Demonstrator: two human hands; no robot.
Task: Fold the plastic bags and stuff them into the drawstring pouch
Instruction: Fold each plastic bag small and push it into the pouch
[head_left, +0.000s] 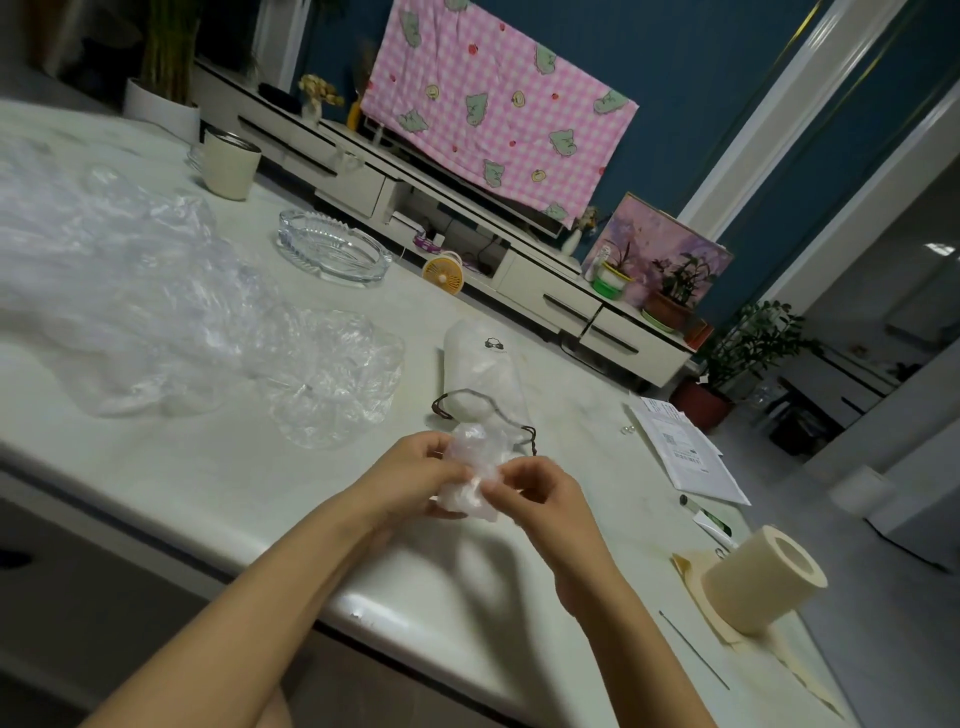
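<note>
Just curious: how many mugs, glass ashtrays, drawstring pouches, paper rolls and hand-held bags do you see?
Cream mug: 1
Clear glass ashtray: 1
White drawstring pouch: 1
Cream paper roll: 1
Crumpled clear plastic bag, held: 1
Total: 5

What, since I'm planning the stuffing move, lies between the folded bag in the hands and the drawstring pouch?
Nothing visible does. The left hand and right hand pinch the folded bag just before the drawstring pouch, cord end nearest; loose bags lie off to the left.
</note>
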